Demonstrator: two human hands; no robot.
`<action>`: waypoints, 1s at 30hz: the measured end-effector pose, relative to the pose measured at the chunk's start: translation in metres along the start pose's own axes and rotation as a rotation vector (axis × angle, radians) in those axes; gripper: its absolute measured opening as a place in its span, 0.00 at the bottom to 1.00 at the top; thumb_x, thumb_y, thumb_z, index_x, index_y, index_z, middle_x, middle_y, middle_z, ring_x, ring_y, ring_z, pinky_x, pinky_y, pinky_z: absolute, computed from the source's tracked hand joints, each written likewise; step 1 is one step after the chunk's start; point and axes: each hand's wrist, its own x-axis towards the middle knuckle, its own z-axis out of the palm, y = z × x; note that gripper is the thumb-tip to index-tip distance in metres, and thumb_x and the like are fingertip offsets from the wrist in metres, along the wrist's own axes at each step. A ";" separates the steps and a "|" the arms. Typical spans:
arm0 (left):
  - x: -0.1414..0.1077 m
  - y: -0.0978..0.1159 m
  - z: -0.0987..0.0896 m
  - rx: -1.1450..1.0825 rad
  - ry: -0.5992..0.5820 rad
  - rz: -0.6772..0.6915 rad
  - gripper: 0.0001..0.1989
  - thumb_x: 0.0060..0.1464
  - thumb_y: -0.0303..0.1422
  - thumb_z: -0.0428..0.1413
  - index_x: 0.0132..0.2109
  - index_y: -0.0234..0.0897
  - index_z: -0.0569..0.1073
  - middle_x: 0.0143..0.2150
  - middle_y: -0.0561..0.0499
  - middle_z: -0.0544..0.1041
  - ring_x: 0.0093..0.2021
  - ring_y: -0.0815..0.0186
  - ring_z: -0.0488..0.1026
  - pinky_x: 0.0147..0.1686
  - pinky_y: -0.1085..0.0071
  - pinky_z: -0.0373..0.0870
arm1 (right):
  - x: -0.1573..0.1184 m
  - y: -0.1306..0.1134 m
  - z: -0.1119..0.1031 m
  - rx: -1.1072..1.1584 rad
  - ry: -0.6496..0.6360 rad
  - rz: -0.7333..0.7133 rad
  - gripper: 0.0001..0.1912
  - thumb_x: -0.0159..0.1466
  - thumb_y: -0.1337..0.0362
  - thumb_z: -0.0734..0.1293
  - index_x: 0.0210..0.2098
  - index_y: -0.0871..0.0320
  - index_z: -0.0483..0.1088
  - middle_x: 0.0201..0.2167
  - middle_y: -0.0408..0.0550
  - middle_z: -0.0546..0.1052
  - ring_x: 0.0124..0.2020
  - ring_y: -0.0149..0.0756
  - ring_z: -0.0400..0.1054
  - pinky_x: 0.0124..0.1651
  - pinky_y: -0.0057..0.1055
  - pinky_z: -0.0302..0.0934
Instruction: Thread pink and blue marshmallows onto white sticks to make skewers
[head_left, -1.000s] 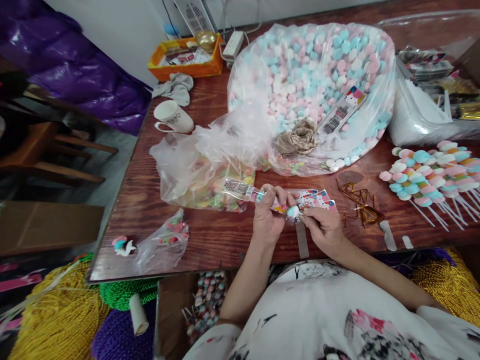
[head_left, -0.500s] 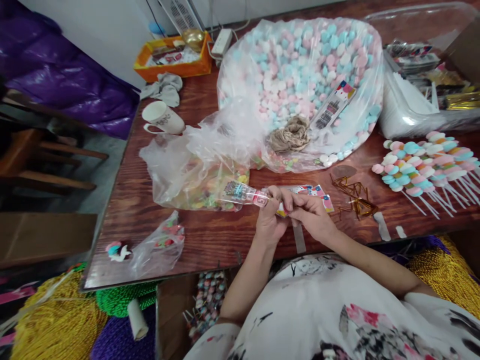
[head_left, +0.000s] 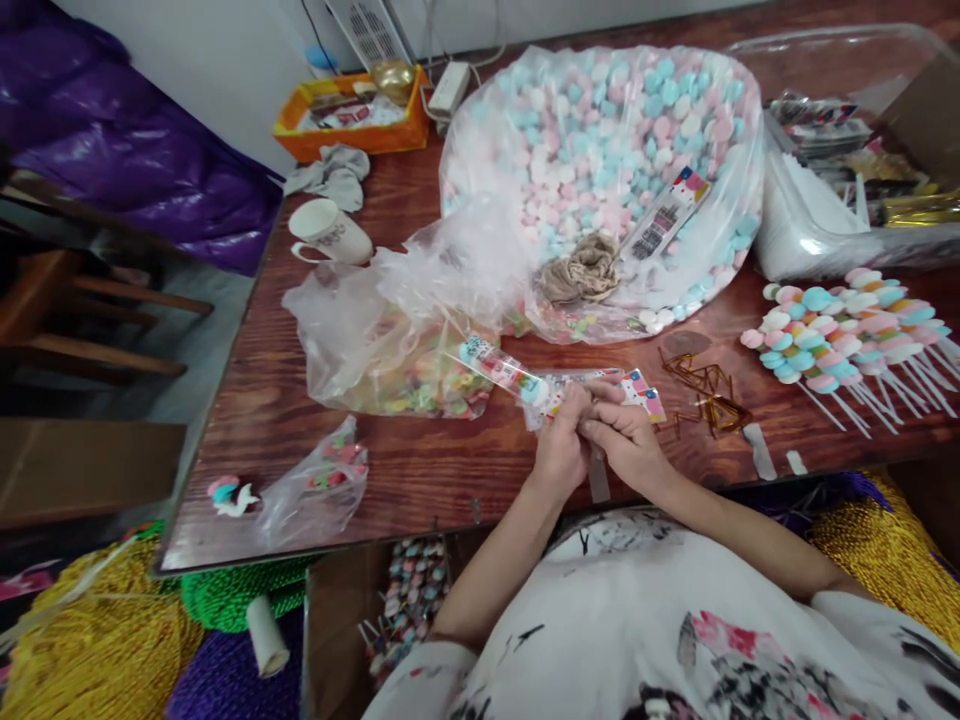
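My left hand [head_left: 561, 452] and right hand [head_left: 628, 447] pinch the candy skewer [head_left: 501, 366] in its clear printed sleeve, fingers closed around its lower end, tip slanting up-left.

Dark wooden table [head_left: 420, 480] against white wall [head_left: 225, 60]; wooden chair [head_left: 67, 310] at left on grey floor [head_left: 202, 330]; purple sheet [head_left: 135, 150] behind.

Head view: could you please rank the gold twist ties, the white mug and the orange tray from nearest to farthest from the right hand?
From the right hand:
1. Gold twist ties, just to its right.
2. White mug, far left.
3. Orange tray, back left by the wall.
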 end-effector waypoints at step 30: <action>-0.036 -0.006 0.013 0.028 0.026 -0.186 0.18 0.52 0.47 0.60 0.42 0.37 0.73 0.22 0.59 0.67 0.17 0.77 0.60 0.16 0.80 0.60 | -0.023 -0.014 -0.046 -0.274 0.064 -0.332 0.14 0.63 0.64 0.65 0.22 0.57 0.64 0.21 0.39 0.64 0.25 0.28 0.59 0.31 0.27 0.57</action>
